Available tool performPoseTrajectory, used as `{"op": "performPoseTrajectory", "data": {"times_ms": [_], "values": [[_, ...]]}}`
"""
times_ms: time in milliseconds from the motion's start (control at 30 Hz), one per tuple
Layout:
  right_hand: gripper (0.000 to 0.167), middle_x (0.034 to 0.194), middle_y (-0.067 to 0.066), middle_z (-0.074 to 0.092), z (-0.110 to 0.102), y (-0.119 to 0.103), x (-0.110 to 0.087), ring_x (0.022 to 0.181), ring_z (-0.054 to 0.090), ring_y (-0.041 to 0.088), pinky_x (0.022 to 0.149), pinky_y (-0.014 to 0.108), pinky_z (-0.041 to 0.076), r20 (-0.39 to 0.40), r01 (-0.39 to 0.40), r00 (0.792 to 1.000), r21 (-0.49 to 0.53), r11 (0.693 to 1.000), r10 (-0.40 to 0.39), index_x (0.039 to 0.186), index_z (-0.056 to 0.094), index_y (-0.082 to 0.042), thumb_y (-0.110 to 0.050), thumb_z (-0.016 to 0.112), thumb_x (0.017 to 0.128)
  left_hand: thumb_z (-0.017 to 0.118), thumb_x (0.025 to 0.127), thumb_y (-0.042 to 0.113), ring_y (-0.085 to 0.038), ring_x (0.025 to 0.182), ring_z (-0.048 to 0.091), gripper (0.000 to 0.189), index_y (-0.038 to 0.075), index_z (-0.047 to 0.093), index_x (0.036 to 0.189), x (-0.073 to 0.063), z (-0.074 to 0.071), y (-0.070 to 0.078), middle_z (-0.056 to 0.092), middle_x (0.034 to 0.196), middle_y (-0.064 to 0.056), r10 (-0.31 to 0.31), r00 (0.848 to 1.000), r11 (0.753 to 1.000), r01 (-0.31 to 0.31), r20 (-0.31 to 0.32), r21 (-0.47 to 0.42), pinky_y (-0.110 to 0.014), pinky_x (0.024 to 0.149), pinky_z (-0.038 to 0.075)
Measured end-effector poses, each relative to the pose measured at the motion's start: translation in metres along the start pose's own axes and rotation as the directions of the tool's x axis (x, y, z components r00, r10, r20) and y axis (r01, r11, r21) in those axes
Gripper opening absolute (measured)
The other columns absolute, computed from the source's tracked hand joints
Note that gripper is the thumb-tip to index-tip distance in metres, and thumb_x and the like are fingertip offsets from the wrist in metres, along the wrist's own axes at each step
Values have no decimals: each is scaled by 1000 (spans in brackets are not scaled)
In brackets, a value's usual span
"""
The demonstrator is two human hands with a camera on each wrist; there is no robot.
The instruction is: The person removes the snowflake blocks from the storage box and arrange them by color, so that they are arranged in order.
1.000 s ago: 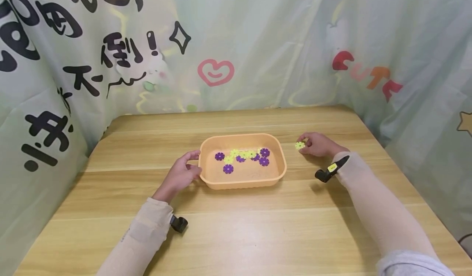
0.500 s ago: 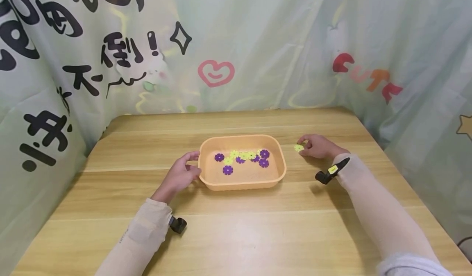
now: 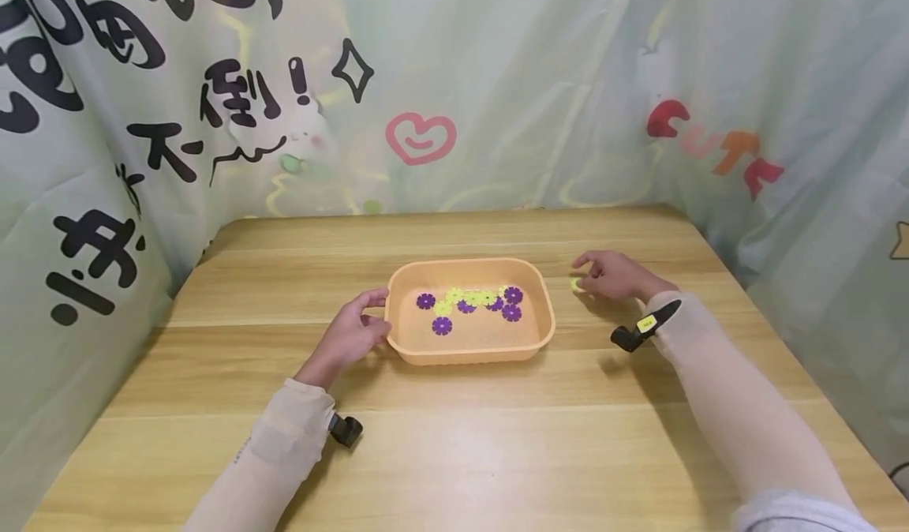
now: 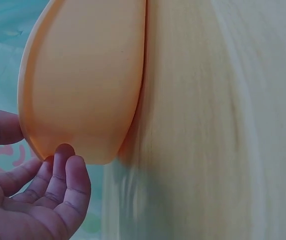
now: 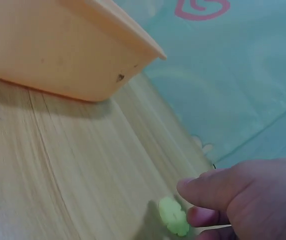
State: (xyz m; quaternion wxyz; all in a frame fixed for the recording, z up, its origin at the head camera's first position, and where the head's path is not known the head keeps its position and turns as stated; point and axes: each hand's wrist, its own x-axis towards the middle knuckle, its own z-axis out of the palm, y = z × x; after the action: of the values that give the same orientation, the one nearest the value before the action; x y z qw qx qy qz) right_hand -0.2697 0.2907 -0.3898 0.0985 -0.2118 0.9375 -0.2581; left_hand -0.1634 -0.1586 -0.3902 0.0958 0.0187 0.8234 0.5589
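Note:
An orange plastic tray point(image 3: 470, 356) with a raised rim stands on the table, holding several purple flower-shaped discs point(image 3: 442, 326) and several yellow ones point(image 3: 443, 308). My left hand point(image 3: 351, 331) grips its left end, with fingertips bent against the end wall in the left wrist view. To the right of the tray, my right hand point(image 3: 616, 275) is low over the table, index finger raised and apart from the thumb. A yellow flower-shaped disc point(image 5: 173, 216) lies by its fingertips, with a shadow beside it. Fingers partly cover this disc in the head view.
The wooden table point(image 3: 454, 453) reaches back to a pale green printed curtain point(image 3: 511, 90), which also hangs along both sides. Each forearm carries a small black camera mount, one on the left wrist point(image 3: 346, 430) and one on the right point(image 3: 642, 327).
The yellow disc in my right fingers has gone down to the table, and the index finger has lifted away from it. My left hand and the tray stay in place.

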Motion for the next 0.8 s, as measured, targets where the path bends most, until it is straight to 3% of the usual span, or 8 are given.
{"op": "performPoseTrajectory", "data": {"times_ms": [233,400,567,800], "values": [[35,84,9,68,-2,-12,5,84,65,30,77,48,54,-15,38,999,31,999,-37,121,57,6,-10,64,91,59,85,0,-25,96,59,63,6,40,145,0,1,-1,45,136,-14,0,1000,1000,0,-3,-17,-40,80,55],[35,83,6,67,-3,-24,11,80,65,25,71,42,54,-14,52,999,22,998,-52,123,58,4,-9,65,90,59,85,-1,-26,98,58,63,7,40,145,0,0,-2,45,137,-15,-4,1000,1000,4,1,-23,-41,81,55],[36,83,10,65,-5,-35,14,74,65,29,60,36,54,-14,75,997,52,996,-74,123,57,5,-5,64,90,59,85,-1,-27,100,58,64,6,39,145,1,-1,-3,44,137,-15,6,1000,1000,-6,10,-18,-41,82,55],[32,82,6,63,-8,-50,18,74,62,21,67,37,53,-34,145,989,31,989,-144,122,58,2,-7,64,91,59,85,-1,-27,99,59,63,6,40,145,2,-1,-5,45,137,-15,14,1000,1000,-14,9,-8,-39,80,55]]}}
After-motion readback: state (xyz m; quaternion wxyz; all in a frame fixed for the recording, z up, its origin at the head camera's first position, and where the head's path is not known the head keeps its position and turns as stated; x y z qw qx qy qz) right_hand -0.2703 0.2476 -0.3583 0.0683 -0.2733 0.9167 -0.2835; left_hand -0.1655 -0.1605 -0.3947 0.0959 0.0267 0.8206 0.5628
